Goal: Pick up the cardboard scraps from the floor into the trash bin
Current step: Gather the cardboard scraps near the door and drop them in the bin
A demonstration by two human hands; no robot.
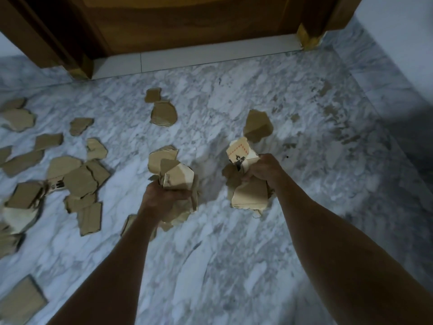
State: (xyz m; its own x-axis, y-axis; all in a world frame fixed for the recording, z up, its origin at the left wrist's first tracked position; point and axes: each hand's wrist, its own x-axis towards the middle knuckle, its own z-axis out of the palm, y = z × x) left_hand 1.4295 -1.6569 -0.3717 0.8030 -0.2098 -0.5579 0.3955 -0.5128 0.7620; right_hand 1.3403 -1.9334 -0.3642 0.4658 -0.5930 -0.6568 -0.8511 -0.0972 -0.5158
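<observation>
Task well short of done: many cardboard scraps point(77, 181) lay strewn over the marble floor point(234, 254), thickest toward its left edge, a few near the wooden door point(187, 22) at the far edge; no trash bin in view. Left hand point(164, 195) clenched a thick wad of scraps point(174, 171). Right hand point(263, 171) likewise had a closed grip on its own printed bundle point(249, 195), both clear of the floor.

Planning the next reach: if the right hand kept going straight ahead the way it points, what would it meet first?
Probably the lone cardboard scrap just beyond the right hand, though depth is unclear.
</observation>
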